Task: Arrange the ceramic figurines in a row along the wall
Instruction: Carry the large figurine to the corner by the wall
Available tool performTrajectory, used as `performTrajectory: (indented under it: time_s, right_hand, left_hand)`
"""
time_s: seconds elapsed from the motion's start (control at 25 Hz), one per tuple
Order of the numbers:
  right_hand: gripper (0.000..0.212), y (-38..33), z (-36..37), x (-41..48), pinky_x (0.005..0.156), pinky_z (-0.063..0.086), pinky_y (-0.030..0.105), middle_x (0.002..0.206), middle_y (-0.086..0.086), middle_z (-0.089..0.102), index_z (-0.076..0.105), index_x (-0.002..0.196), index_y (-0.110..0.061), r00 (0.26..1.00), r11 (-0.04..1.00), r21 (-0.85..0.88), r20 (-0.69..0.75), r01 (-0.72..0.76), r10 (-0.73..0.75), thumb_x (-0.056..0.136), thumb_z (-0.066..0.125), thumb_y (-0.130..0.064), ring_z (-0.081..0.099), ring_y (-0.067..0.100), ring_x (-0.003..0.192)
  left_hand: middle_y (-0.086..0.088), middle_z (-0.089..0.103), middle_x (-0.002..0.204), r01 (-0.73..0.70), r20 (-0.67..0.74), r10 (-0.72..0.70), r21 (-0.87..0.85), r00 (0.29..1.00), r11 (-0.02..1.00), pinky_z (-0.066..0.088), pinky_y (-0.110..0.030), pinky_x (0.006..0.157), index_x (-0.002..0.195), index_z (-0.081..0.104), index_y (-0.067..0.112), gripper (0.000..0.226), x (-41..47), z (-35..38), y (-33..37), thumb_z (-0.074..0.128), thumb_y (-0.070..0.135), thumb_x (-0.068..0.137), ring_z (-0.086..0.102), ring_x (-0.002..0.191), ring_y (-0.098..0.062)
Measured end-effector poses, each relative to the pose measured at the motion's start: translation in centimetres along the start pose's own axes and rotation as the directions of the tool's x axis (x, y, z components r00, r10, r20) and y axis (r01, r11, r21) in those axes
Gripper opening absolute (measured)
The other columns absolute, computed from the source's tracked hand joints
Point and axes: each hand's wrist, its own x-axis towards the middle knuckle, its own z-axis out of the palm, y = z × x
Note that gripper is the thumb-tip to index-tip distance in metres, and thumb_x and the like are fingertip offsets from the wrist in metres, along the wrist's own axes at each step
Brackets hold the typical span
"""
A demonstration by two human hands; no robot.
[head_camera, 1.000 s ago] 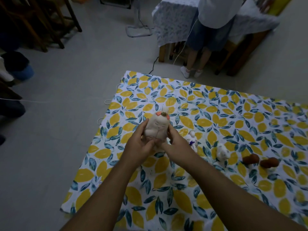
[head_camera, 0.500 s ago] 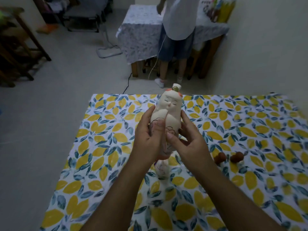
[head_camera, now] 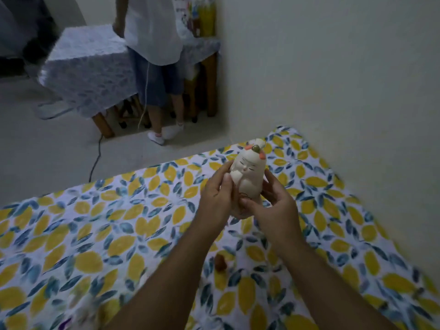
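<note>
A cream ceramic figurine with a sleepy face and an orange-and-olive topknot is held upright above the lemon-print cloth. My left hand grips its left side and my right hand cups its right side and base. It hangs over the cloth's far part, near the pale wall on the right. A small brown figurine stands on the cloth between my forearms. A blurred white figurine shows at the bottom left edge.
A person in a white shirt and blue shorts stands by a cloth-covered table at the back. A black cable runs across the grey floor. The cloth's right edge lies against the wall.
My view has swung right toward the wall. Both hands have carried the cream figurine toward the cloth's far right corner, still upright. The small figurines now sit lower in view.
</note>
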Motion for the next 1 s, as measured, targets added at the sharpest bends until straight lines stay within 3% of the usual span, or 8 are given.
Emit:
performTrajectory:
  time_s: [0.08, 0.24, 0.36, 0.44, 0.8, 1.0]
  right_hand:
    - [0.081, 2.0, -3.6, 4.6, 0.091, 0.058, 0.029, 0.128, -0.009, 0.067, 0.047, 0.147, -0.032, 0.998, 1.000, -0.008, -0.061, -0.016, 0.016, 0.077, 0.086, -0.019, 0.063, 0.003, 0.114]
    - [0.062, 5.7, -8.7, 12.6, 0.086, 0.061, 0.036, 0.118, -0.016, 0.069, 0.057, 0.134, -0.040, 0.980, 1.000, 0.003, -0.200, -0.004, 0.005, 0.079, 0.084, -0.029, 0.065, 0.000, 0.107]
    - [0.061, 7.7, -11.0, 17.7, 0.080, 0.061, 0.034, 0.116, -0.017, 0.067, 0.053, 0.129, -0.041, 0.954, 1.000, 0.021, -0.300, 0.009, -0.002, 0.078, 0.085, -0.038, 0.065, -0.004, 0.102]
    - [0.064, 9.0, -12.4, 21.0, 0.079, 0.061, 0.034, 0.116, -0.017, 0.067, 0.049, 0.130, -0.039, 0.943, 0.999, 0.018, -0.332, 0.029, -0.022, 0.077, 0.086, -0.037, 0.066, -0.005, 0.100]
    - [0.063, 13.1, -13.1, 25.9, 0.085, 0.062, 0.036, 0.123, -0.012, 0.067, 0.051, 0.131, -0.031, 0.915, 0.997, 0.050, -0.402, 0.050, -0.026, 0.078, 0.086, -0.031, 0.065, 0.002, 0.112]
    - [0.062, 13.4, -12.7, 26.0, 0.085, 0.061, 0.035, 0.125, -0.009, 0.065, 0.048, 0.130, -0.032, 0.908, 0.997, 0.031, -0.415, 0.068, -0.049, 0.080, 0.085, -0.030, 0.064, 0.002, 0.114]
  left_hand:
    - [0.026, 0.056, 0.124, 0.033, 0.075, -0.033, -0.003, 0.997, 0.999, 0.048, -0.023, 0.098, 0.132, 0.052, 0.042, 0.031, 4.2, 4.8, 0.0, 0.038, 0.029, 0.107, 0.056, 0.119, -0.001]
    - [0.008, 0.062, 0.128, 0.045, 0.121, -0.048, 0.025, 0.991, 0.999, 0.050, -0.013, 0.088, 0.139, 0.055, 0.022, 0.036, 12.4, 13.6, -1.2, 0.039, 0.021, 0.107, 0.060, 0.115, -0.006]
    - [0.008, 0.066, 0.112, 0.033, 0.139, -0.037, 0.028, 0.990, 0.999, 0.049, -0.006, 0.071, 0.131, 0.062, 0.017, 0.032, 18.1, 18.4, -1.8, 0.042, 0.015, 0.106, 0.064, 0.095, 0.003]
    - [0.013, 0.067, 0.104, 0.025, 0.167, -0.026, 0.005, 0.986, 1.000, 0.049, -0.008, 0.067, 0.126, 0.064, 0.019, 0.030, 21.2, 20.8, -2.2, 0.042, 0.014, 0.106, 0.064, 0.083, 0.010]
    - [0.009, 0.067, 0.119, -0.016, 0.240, 0.003, 0.051, 0.971, 0.999, 0.052, -0.014, 0.082, 0.126, 0.064, 0.027, 0.030, 26.8, 23.5, -5.3, 0.042, 0.021, 0.106, 0.064, 0.102, 0.004]
    - [0.008, 0.066, 0.125, -0.055, 0.234, 0.035, 0.076, 0.972, 0.996, 0.052, -0.034, 0.098, 0.131, 0.061, 0.033, 0.033, 27.0, 23.8, -6.2, 0.039, 0.029, 0.107, 0.061, 0.115, -0.007]
